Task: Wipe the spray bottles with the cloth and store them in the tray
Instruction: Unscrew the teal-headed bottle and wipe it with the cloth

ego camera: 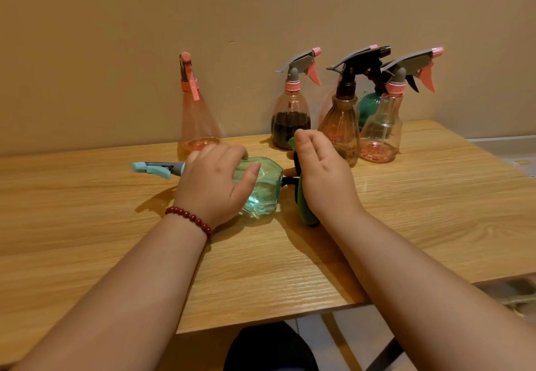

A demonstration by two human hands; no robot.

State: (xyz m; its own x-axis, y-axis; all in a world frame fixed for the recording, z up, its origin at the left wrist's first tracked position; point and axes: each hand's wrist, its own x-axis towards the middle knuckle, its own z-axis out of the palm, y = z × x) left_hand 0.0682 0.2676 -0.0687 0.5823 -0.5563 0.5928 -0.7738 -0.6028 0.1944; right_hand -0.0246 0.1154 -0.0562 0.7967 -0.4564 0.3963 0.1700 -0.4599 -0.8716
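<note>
L hand [214, 185]: gripped teal bottle [262, 189], laid sideways.
R hand [319, 173]: clutched green cloth [307, 212], beside L grip.
Handling: prob. light, slick; hold mid-body.

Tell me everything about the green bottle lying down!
The bottle is clear teal faceted plastic, with a grey spray head and pale blue trigger. It lies sideways on the wooden table, nozzle pointing left. The left hand grips its body; the right hand holds a green cloth by its base.
</note>
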